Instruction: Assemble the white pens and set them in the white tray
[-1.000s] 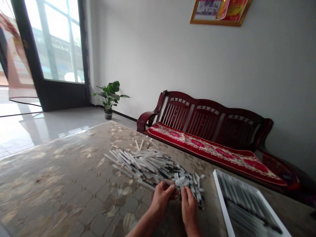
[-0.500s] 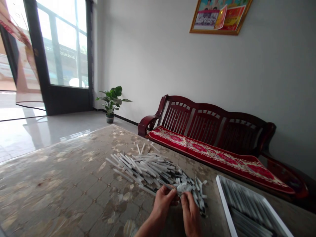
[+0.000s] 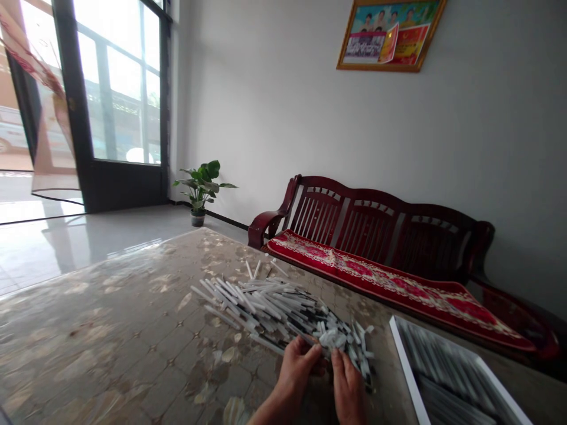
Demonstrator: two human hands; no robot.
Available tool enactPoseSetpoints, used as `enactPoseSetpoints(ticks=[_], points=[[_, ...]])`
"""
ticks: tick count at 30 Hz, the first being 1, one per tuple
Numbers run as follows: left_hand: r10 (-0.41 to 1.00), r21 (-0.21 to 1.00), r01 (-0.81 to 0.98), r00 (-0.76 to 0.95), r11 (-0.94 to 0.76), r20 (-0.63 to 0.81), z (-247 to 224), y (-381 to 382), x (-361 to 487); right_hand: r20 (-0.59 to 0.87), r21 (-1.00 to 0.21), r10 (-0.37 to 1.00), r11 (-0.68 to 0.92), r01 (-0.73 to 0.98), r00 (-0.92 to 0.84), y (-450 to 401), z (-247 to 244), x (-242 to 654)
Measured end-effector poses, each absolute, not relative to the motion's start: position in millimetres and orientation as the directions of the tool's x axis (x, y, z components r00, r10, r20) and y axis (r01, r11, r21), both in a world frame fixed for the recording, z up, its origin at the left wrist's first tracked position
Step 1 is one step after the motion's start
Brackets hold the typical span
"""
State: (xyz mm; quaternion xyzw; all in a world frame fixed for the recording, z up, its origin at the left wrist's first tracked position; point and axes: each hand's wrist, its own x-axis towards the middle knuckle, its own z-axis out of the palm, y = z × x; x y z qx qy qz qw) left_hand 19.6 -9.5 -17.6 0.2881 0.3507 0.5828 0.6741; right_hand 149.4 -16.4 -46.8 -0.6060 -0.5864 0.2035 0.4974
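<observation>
As the left hand (image 3: 295,378) and right hand (image 3: 348,389) are working the pile of pens (image 3: 266,310) on the worktop (image 3: 110,330), their fingers (image 3: 313,353) are clamping a white-tipped clump (image 3: 330,338).

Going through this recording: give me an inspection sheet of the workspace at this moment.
surface: glossy patterned tabletop
job's things: heap of white-and-black plastic sticks; white-framed tray at right, its contents blurred
clutter: a few loose sticks beyond the heap
hands: left hand and right hand both at the heap's near end, fingers on the sticks
cables: nothing seen
surroundings: red-cushioned wooden bench, potted plant, glass door, framed poster
</observation>
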Motion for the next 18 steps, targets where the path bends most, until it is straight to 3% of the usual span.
enactPoseSetpoints(ticks=[14,18], points=[[0.992,0.804,-0.58,0.064,0.129,-0.112,-20.6,-9.3,19.1,0.334,-0.849,0.924,0.211,0.484,0.183,-22.1,-43.5,142.7],[0.996,0.832,-0.549,0.079,0.083,-0.047,-21.6,-8.5,17.6,0.314,-0.863,0.932,0.201,0.463,0.18,-20.2,-46.5,141.7]])
